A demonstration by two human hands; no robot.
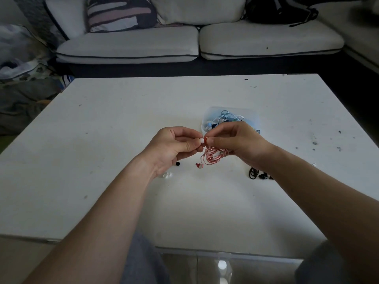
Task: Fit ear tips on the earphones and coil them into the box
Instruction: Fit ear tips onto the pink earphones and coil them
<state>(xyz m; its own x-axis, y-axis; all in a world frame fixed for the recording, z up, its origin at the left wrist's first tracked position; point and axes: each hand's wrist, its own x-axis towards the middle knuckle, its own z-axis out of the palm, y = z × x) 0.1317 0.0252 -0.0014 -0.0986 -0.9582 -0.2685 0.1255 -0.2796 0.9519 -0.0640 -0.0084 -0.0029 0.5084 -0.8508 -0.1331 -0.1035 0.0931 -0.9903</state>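
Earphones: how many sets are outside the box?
2. A red set hangs from the right hand; a black set lies on the table beside the right forearm, which may hide part of it.

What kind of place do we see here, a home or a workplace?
Most likely a living room in a home. A white sofa with a striped cushion stands behind a low white table, and a dark backpack lies on the sofa.
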